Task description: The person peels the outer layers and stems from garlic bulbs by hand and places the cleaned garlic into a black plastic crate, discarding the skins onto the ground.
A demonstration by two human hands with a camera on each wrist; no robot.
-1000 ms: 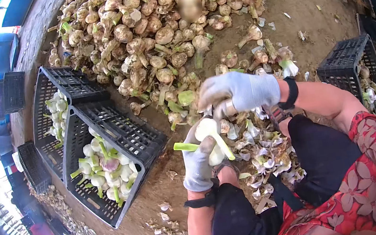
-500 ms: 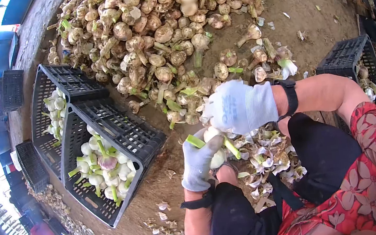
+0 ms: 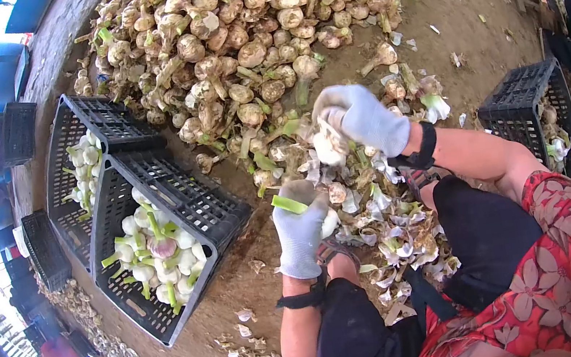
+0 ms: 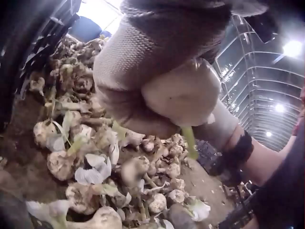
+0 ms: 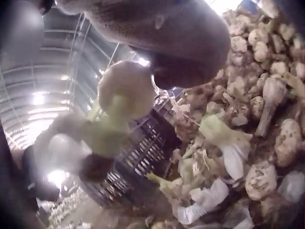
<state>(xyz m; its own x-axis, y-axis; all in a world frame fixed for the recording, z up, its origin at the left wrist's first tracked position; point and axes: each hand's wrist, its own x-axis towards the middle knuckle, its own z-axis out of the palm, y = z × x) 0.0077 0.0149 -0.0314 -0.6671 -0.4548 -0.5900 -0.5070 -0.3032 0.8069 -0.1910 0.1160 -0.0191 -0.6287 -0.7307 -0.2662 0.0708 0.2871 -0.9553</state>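
In the head view, my gloved left hand grips a peeled garlic bulb whose green cut stem sticks out past the thumb. Up close in the left wrist view, a smooth white bulb sits against the curled fingers. My gloved right hand is higher and farther right, apart from the left. Its fingers curl on a whitish garlic bulb with papery skin about it. Under that hand in the right wrist view is a pale round bulb, and the left hand is blurred beyond.
A large heap of unpeeled garlic lies ahead. Two tilted black crates at the left hold white garlic. Peeled skins litter the ground between the feet. Another black crate stands at the right.
My right hand was over the bulb in the left hand and has moved up and away with a whitish bulb. One of the two green stems at the left hand no longer shows.
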